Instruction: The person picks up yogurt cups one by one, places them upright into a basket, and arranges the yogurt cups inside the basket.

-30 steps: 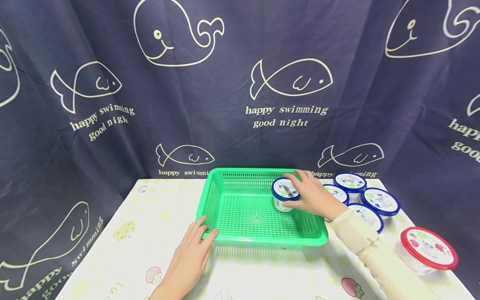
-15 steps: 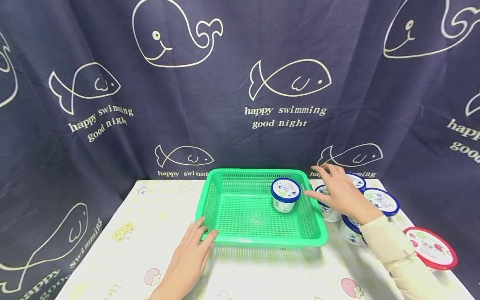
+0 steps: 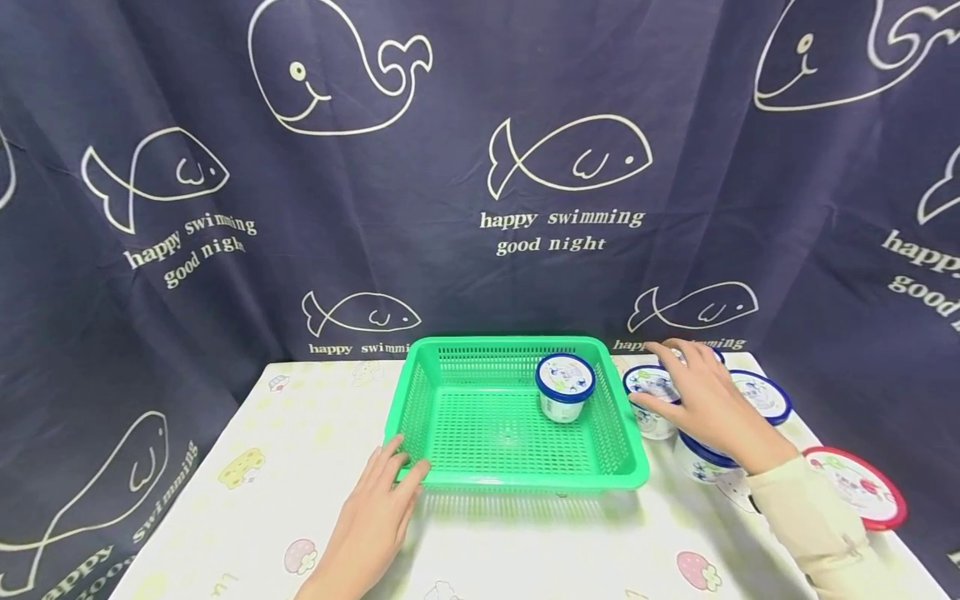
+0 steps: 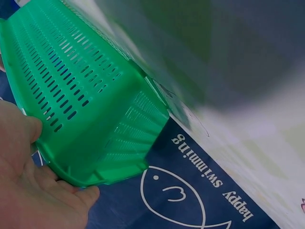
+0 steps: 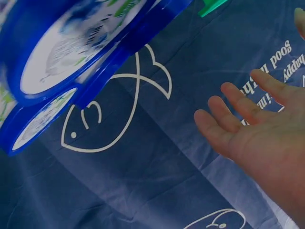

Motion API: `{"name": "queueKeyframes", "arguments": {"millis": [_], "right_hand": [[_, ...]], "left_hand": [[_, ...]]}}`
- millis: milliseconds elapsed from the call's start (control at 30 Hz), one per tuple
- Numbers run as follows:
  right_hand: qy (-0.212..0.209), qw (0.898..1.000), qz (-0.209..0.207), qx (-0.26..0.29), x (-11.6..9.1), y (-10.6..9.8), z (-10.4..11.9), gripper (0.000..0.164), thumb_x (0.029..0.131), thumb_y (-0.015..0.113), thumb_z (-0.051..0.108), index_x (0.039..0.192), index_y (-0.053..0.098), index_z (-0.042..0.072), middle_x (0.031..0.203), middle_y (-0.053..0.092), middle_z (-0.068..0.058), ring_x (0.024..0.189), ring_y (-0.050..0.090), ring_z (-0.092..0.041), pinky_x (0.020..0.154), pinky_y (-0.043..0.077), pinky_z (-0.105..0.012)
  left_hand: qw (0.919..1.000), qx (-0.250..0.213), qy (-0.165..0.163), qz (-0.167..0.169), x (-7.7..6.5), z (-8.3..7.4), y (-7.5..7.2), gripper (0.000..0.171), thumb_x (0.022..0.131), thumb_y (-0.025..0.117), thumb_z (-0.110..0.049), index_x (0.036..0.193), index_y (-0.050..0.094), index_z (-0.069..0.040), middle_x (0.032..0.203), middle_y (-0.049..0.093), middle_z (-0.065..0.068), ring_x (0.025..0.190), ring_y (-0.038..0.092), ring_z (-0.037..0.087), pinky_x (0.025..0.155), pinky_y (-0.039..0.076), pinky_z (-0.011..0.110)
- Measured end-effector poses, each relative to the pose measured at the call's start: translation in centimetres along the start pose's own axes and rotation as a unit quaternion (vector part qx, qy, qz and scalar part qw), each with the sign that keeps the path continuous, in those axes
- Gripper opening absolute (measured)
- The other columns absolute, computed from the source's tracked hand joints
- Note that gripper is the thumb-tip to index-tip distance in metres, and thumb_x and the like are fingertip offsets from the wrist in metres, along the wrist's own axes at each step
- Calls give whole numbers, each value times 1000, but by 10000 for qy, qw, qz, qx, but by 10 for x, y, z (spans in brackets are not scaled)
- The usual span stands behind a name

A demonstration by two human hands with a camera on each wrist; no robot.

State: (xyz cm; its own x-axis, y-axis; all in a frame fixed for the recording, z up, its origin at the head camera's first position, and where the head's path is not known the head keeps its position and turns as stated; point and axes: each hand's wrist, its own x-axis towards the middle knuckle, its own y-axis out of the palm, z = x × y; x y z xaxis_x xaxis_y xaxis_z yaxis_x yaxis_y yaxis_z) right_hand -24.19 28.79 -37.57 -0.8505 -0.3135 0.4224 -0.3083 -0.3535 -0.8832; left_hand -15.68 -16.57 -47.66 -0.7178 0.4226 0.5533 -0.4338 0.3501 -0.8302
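A green plastic basket (image 3: 517, 481) stands on the table. One round white tub (image 3: 565, 387) with a blue lid sits upright inside, at the right. My left hand (image 3: 367, 512) holds the basket's near left corner; the left wrist view shows the thumb against the wall and fingers around the rim. My right hand (image 3: 708, 400), fingers spread, hovers over the blue-lidded tubs right of the basket. Its thumb and fingertips overlap the nearest tub (image 3: 651, 400) in the head view. Nothing is between the fingers of the right hand (image 5: 262, 124) in the right wrist view.
More blue-lidded tubs stand about my right hand: one in front (image 3: 697, 458), one to the right (image 3: 763, 396), and one behind, partly hidden. A larger red-lidded tub (image 3: 858, 487) is at the right, partly behind the sleeve. A dark curtain (image 3: 450, 250) hangs behind the table.
My right hand has let go of the tub in the basket and moved right, over the tubs outside. The left hand has stayed at the basket's corner.
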Motion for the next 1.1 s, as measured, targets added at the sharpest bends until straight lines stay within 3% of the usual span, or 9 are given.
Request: {"name": "queueKeyframes", "arguments": {"millis": [100,200,433,667,767,933,1100], "right_hand": [[25,10000,-62,-44,-7,0,-5,79,85,76,47,143,46,2,137,45,-28,128,35,-50,102,31,-70],[45,9998,-164,-114,-15,-2,-10,79,84,77,46,142,47,1,136,46,-29,126,36,-52,99,32,-71],[207,9991,-273,-230,-33,-6,-26,78,82,79,45,138,50,0,131,47,-31,121,37,-53,90,33,-73],[727,9969,-44,-287,-49,-17,-44,83,85,75,49,142,44,-2,138,40,-36,122,31,-61,90,27,-77],[901,9953,-76,-334,-56,-20,-53,84,85,75,50,141,43,-3,135,41,-39,121,30,-62,88,27,-78],[980,9944,-96,-373,-64,-24,-64,83,85,75,49,141,43,-3,130,42,-37,119,30,-62,84,27,-78],[1022,9942,-96,-328,-70,-26,-69,80,86,74,48,141,44,-2,130,42,-37,119,29,-62,83,26,-77]], "left_hand": [[10000,-19,-26,32,0,0,-1,28,101,52,-23,127,62,-16,122,61,13,142,38,34,112,37,56],[10000,-69,-32,19,0,0,-2,29,99,56,-20,126,63,-15,122,61,14,141,38,35,113,34,56],[9999,-100,29,-82,0,-1,-2,37,108,35,-31,125,63,-14,121,61,15,141,39,36,113,35,57],[9999,-82,-66,70,-1,1,-2,28,99,57,-19,127,62,-16,129,58,15,142,37,35,112,35,57],[9999,-112,-24,28,0,1,-2,28,103,49,-23,126,62,-15,129,58,16,142,37,36,112,36,58],[9999,-124,23,-99,0,1,0,45,110,26,-35,125,63,-14,128,58,16,142,38,36,117,30,52],[9998,-136,39,-167,1,-1,0,43,110,27,-34,125,63,-15,129,58,16,142,37,35,123,17,43]]}}
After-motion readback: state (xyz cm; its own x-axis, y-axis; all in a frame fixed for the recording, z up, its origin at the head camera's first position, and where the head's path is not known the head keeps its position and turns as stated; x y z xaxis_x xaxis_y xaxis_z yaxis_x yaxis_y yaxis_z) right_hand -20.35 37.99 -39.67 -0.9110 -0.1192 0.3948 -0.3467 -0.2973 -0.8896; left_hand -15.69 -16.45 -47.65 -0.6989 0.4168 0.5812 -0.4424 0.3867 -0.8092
